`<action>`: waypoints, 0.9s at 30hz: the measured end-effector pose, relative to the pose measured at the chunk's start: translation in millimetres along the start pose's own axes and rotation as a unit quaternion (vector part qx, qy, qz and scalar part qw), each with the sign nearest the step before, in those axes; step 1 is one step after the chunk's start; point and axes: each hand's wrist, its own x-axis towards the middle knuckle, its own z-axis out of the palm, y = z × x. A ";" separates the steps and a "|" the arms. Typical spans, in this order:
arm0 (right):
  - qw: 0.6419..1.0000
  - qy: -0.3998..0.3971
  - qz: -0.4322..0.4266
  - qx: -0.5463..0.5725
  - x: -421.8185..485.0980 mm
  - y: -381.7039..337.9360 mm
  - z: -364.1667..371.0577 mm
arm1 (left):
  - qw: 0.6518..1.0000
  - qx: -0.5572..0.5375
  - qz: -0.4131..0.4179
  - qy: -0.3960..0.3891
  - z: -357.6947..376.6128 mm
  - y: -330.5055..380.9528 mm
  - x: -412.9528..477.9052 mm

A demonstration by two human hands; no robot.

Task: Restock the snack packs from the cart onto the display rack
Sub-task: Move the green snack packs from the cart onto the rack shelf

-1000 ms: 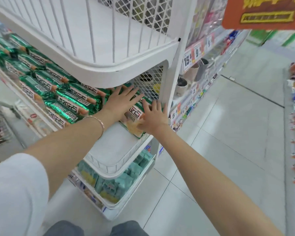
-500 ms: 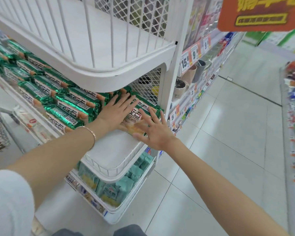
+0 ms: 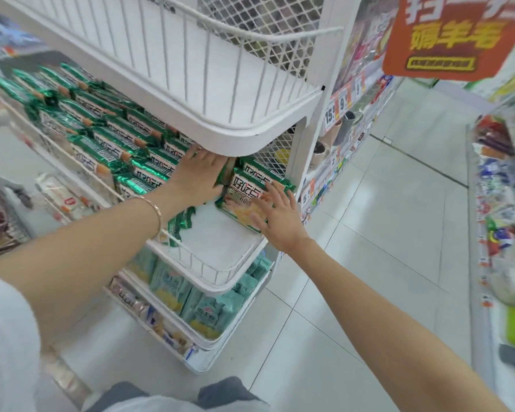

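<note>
**Green foil snack packs [image 3: 116,144] fill the middle shelf**

Rows of them lie flat on the middle tier of the white wire display rack [image 3: 250,130], from the upper left of the frame towards centre. At the row's right end, one green-edged pack with a white label [image 3: 244,200] lies flat. Its long axis runs from the mesh back towards the shelf's front rim, printed title at the far end. The left hand [image 3: 201,173], wearing a thin gold bracelet [image 3: 156,214], lies flat with straight fingers against the neighbouring packs. The right hand [image 3: 275,212] rests spread, straight fingers on the labelled pack, gripping nothing. Pale teal packs [image 3: 208,307] fill the tier below.
</note>
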 end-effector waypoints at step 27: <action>0.974 -0.041 -0.204 0.086 221.8 -504.7 45.8 | 0.903 -0.110 -0.403 -0.102 32.6 -442.0 -346.3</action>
